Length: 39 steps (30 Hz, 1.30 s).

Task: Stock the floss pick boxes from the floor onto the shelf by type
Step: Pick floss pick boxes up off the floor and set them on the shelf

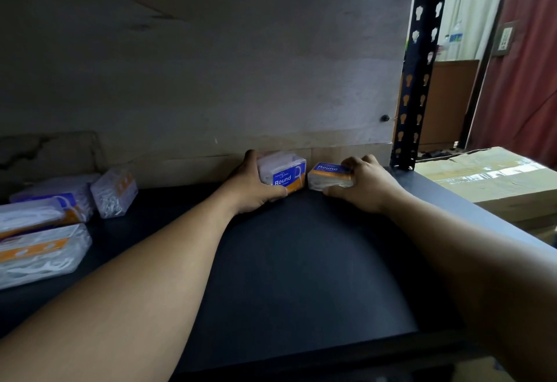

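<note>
At the centre of the frame, against the back of the shelf point(301, 261), the left hand point(253, 188) grasps one "Round" box point(283, 175) while the right hand point(358, 182) grasps another "Round" box point(330, 175) just beside it, apparently grouping the type apart from the boxes at lower left point(42, 231).

both your arms reach straight forward, bare; your left hand point(253, 184) and right hand point(363, 184) curl closed, gripping.

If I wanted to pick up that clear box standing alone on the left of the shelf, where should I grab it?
Probably by the two long side faces of the clear box, coming from the front. It stands on end, apart from the stacked boxes, so both sides are free.
</note>
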{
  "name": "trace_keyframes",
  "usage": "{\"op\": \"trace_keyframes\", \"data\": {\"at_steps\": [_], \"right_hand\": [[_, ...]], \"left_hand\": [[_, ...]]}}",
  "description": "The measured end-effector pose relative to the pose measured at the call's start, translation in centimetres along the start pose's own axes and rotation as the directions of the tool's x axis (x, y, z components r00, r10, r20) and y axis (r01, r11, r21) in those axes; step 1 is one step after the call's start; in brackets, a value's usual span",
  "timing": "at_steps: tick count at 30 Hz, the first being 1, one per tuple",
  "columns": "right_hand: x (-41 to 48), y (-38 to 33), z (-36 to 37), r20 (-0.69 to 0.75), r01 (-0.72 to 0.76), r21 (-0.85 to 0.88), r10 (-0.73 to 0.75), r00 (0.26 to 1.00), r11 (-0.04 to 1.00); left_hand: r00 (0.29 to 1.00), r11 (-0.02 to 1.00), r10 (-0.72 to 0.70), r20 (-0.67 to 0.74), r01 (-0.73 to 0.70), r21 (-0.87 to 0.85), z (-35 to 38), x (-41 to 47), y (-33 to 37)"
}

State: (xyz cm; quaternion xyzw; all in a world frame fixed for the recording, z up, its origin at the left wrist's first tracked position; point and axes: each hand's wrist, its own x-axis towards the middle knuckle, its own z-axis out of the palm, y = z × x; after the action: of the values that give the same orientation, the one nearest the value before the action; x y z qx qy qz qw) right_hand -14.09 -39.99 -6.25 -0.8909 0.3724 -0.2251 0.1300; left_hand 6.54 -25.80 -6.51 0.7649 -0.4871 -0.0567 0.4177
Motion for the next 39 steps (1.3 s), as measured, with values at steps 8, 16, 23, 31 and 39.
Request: {"op": "trace_keyframes", "data": {"at_steps": [8, 16, 23, 31, 39], "right_hand": [[-2.0, -0.8, -0.3, -0.073, -0.079, -0.056, 0.075, 0.994, 0.995], [-9.4, -1.3, -3.0, -0.014, -0.067, -0.015, 0.067, 0.998, 0.998], [-18.5, -2.3, -5.8, 0.024, -0.048, 0.096, 0.046, 0.999, 0.994], [-28.7, -2.9, -7.0, -0.095, 0.008, 0.325, 0.025, 0.995, 0.946], [-35.4, 0.3, -4.8, -0.06, -0.076, 0.438, 0.114, 0.992, 0.896]], "left_hand": [[0.994, 0.983, -0.1, -0.034, 0.104, 0.154, -0.2, -3.3, 2.2], [0.992, 0.968, -0.129, -0.001, 0.126, 0.217, -1.4, -10.6, 4.9], [0.997, 0.987, -0.081, 0.014, 0.078, 0.143, -2.8, -18.2, 7.0], [1.0, 1.0, 0.012, 0.008, -0.012, -0.01, -3.7, -26.4, 9.0], [0.99, 0.98, 0.116, -0.083, -0.127, -0.155, 0.8, -35.0, 7.9]]}}
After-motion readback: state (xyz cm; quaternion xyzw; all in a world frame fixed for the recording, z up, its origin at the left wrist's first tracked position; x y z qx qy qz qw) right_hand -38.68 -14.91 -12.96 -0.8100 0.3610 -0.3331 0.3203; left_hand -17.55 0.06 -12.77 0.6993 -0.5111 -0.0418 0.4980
